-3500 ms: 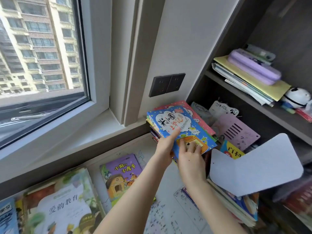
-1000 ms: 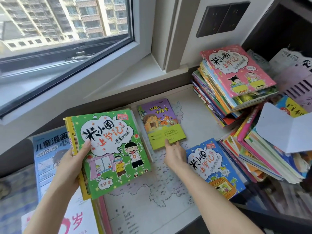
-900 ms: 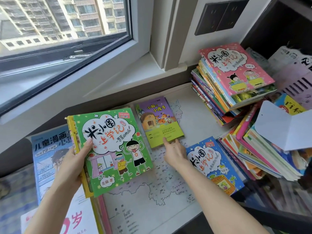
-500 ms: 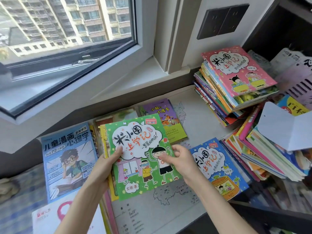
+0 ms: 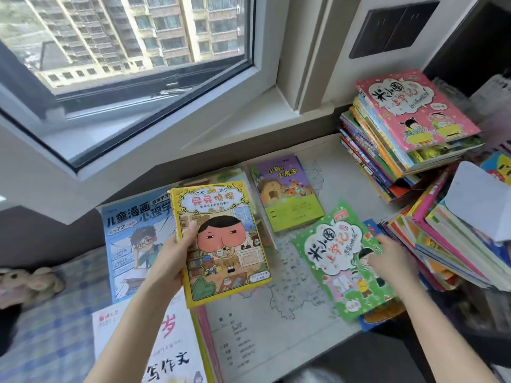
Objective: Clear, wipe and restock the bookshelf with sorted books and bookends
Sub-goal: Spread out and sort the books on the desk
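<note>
Below the window (image 5: 124, 64), yellow book (image 5: 229, 258) gripped by the left hand (image 5: 174, 258), green book (image 5: 331, 261) lying flat, touched by loose fingers of the right hand (image 5: 395, 261).

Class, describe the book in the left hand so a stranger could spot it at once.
Under the window, books lie spread on the map-printed desk. The left hand grips the yellow book, right of the blue comic book. Only it shows a peach-coloured face under black hair.

green book (image 5: 331, 252) moved right, yellow book (image 5: 224, 244) uncovered
</note>
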Motion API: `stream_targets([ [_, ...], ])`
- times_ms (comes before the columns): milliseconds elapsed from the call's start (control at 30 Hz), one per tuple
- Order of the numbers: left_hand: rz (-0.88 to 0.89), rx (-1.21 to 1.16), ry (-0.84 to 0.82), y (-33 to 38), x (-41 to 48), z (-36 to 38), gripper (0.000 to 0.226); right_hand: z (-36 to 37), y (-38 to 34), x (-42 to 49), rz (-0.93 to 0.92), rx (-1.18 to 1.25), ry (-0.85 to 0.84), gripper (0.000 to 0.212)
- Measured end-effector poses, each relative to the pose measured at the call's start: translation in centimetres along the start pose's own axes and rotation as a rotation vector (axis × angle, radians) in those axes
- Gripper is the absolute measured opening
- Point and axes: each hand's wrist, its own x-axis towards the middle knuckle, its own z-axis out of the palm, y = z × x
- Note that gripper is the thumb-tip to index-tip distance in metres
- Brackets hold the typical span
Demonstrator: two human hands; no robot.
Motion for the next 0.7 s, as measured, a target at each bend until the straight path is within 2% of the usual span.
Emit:
stream_targets([
  [100,-0.018,-0.057,-0.024,0.1,-0.2,-0.4,0.025,1.0,0.0,1.3,0.075,-0.272,0.065,0.057],
  [167,-0.017,-0.059,-0.04,0.1,-0.2,-0.4,0.025,1.3,-1.1,1.5,0.044,-0.461,0.095,0.067],
  [267,-0.031,-0.023,-0.097,0.1,-0.3,0.0,0.025,3.3,-4.0,1.2,-0.275,-0.534,0.094,0.073],
  [333,-0.071,0.007,-0.139,-0.4,-0.6,0.6,0.033,5.5,-5.6,0.3,-0.494,-0.547,-0.07,0.077],
  [367,-0.103,0.02,-0.158,-0.9,-0.8,1.0,0.037,6.5,-5.6,0.1,-0.536,-0.586,-0.169,0.079],
  [433,-0.168,0.035,-0.201,-2.2,-1.3,1.7,0.033,7.9,-4.0,0.4,-0.525,-0.63,-0.272,0.082],
  [600,-0.287,0.085,-0.271,-6.5,-2.6,3.8,0.026,7.2,-0.2,1.5,-0.38,-0.544,-0.21,0.082],
  [700,-0.373,0.146,-0.28,-10.1,-2.7,5.0,0.027,6.2,-0.1,1.8,-0.331,-0.481,-0.209,0.074],
])
